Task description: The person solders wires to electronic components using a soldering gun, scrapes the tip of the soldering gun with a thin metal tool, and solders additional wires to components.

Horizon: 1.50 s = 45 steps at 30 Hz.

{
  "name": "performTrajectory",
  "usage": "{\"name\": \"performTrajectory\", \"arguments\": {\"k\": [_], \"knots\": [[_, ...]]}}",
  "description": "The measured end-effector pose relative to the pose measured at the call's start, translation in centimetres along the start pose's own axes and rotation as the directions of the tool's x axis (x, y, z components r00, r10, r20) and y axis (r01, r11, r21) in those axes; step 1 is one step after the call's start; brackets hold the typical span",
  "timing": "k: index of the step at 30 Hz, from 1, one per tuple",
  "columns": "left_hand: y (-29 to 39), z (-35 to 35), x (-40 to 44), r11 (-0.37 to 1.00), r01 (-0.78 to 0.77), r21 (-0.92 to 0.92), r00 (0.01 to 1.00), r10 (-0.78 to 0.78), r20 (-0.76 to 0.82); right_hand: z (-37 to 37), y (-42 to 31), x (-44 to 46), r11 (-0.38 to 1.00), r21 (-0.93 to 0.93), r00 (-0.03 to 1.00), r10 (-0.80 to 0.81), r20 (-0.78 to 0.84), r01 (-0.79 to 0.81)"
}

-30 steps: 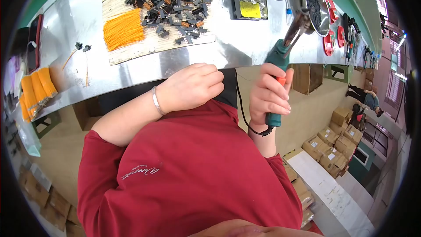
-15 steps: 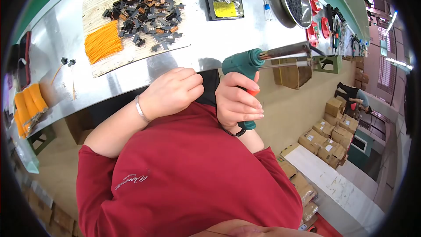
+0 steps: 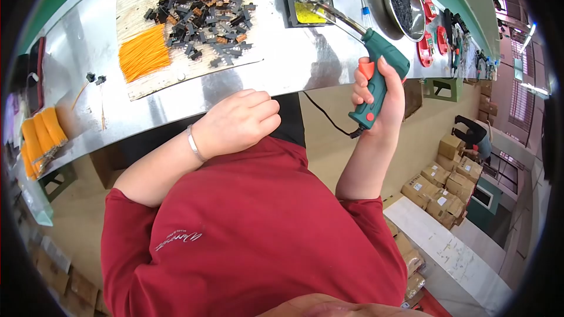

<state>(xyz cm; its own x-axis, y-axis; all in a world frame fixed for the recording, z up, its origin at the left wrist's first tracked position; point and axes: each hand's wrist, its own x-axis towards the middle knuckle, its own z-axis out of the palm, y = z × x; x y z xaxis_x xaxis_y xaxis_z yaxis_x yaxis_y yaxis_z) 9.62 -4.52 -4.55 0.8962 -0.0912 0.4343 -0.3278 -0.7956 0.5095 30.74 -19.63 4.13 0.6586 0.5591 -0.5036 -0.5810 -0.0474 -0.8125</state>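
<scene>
Your right hand [image 3: 385, 91] grips the green soldering gun [image 3: 388, 56] above the bench [image 3: 320, 53] edge, tip across the yellow pad [image 3: 308, 16] of the black tray [image 3: 286, 0], contact unclear! A steel bowl [image 3: 418, 20] crowds close behind. Your left hand [image 3: 238, 120] curls loosely, contents impossible to tell; beyond it, dark switches [image 3: 205, 12] and orange wires [image 3: 144, 53] cover the wooden board [image 3: 130, 17].

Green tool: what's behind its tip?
Behind the green tool, at its tip, is part of a yellow pad in a black tray; what the tool covers is hidden.
</scene>
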Motion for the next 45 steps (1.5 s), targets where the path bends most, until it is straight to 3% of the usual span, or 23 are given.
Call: {"name": "performTrajectory", "arguments": {"k": [5, 7, 11, 14, 15, 16, 17, 18, 20, 23, 27, 30, 32, 33, 34, 36, 37, 40, 42, 45], "knots": [[0.0, -0.1, 0.0, 1.000, 0.003, 0.001, 0.999, -0.003, 0.033, 0.4, -0.8, 0.2, 0.995, -0.099, 1.000, 0.013, -0.006, -0.013], [-0.1, -0.2, -0.1, 1.000, 0.001, -0.010, 0.999, -0.001, 0.038, 0.3, -1.3, 0.1, 0.987, -0.160, 0.992, -0.020, -0.128, -0.001], [-0.1, -0.1, -0.1, 1.000, -0.007, -0.008, 0.999, 0.008, 0.038, 0.6, -2.0, -1.6, 0.952, -0.270, 0.982, -0.171, -0.080, 0.144], [-0.1, 0.0, -0.1, 1.000, -0.010, -0.007, 0.999, 0.011, 0.041, 0.6, -1.2, -2.4, 0.556, -0.746, 0.869, -0.492, 0.062, 0.368], [-0.2, 0.0, -0.1, 1.000, -0.010, -0.007, 0.999, 0.011, 0.042, 0.6, -1.6, -2.2, 0.185, -0.835, 0.739, -0.588, 0.328, 0.518], [-0.2, 0.0, -0.1, 1.000, -0.011, -0.004, 0.999, 0.011, 0.041, 0.9, -2.3, -2.0, -0.213, -0.778, 0.577, -0.562, 0.592, 0.591], [-0.2, 0.0, -0.1, 1.000, -0.013, -0.001, 0.999, 0.013, 0.042, 1.5, -2.9, -2.7, -0.232, -0.835, 0.687, -0.483, 0.544, 0.499], [-0.2, 0.0, -0.1, 1.000, -0.013, 0.000, 0.999, 0.013, 0.044, 1.8, -3.1, -3.0, -0.230, -0.836, 0.686, -0.484, 0.543, 0.499], [-0.2, 0.0, -0.2, 1.000, -0.021, -0.003, 0.998, 0.022, 0.056, 2.4, -3.4, -3.2, -0.402, -0.807, 0.701, -0.412, 0.582, 0.433], [-0.2, 0.0, -0.2, 1.000, -0.018, -0.002, 0.998, 0.018, 0.056, 3.2, -4.4, -3.3, -0.520, -0.756, 0.672, -0.396, 0.626, 0.398], [-0.2, 0.2, -0.2, 1.000, -0.017, -0.004, 0.998, 0.017, 0.053, 3.7, -5.2, -2.5, -0.627, -0.660, 0.621, -0.335, 0.708, 0.414], [-0.2, 0.2, -0.2, 1.000, -0.016, 0.001, 0.999, 0.016, 0.048, 4.3, -6.0, -2.2, -0.719, -0.542, 0.620, -0.198, 0.760, 0.435], [-0.2, 0.1, -0.2, 1.000, -0.018, -0.009, 0.999, 0.019, 0.041, 4.0, -7.0, -1.9, -0.577, -0.484, 0.452, -0.211, 0.867, 0.658], [-0.3, 0.1, -0.2, 1.000, -0.015, -0.006, 0.999, 0.016, 0.038, 3.5, -7.1, -1.8, -0.574, -0.451, 0.384, -0.243, 0.891, 0.683], [-0.3, 0.1, -0.2, 1.000, -0.023, -0.017, 0.999, 0.023, 0.040, 2.9, -6.9, -1.7, -0.575, -0.445, 0.379, -0.239, 0.894, 0.687], [-0.3, 0.1, -0.3, 0.999, -0.025, -0.022, 0.999, 0.025, 0.037, 1.5, -5.9, -1.4, -0.639, -0.371, 0.132, -0.389, 0.912, 0.674], [-0.4, 0.2, -0.3, 0.999, -0.031, -0.024, 0.999, 0.032, 0.028, 1.3, -5.3, -1.3, -0.648, -0.359, 0.064, -0.431, 0.900, 0.672], [-0.4, 0.3, -0.3, 0.999, -0.042, -0.017, 0.999, 0.042, 0.022, -0.8, -3.5, -1.4, -0.725, -0.387, 0.038, -0.447, 0.894, 0.570], [-0.4, 0.3, -0.3, 0.999, -0.046, -0.009, 0.999, 0.047, 0.028, -1.0, -2.0, -1.9, -0.692, -0.427, 0.054, -0.491, 0.869, 0.582], [-0.4, 0.4, -0.3, 0.999, -0.051, 0.008, 0.998, 0.050, 0.040, -2.0, 0.0, -1.4, -0.671, -0.433, -0.015, -0.552, 0.834, 0.602]]}}
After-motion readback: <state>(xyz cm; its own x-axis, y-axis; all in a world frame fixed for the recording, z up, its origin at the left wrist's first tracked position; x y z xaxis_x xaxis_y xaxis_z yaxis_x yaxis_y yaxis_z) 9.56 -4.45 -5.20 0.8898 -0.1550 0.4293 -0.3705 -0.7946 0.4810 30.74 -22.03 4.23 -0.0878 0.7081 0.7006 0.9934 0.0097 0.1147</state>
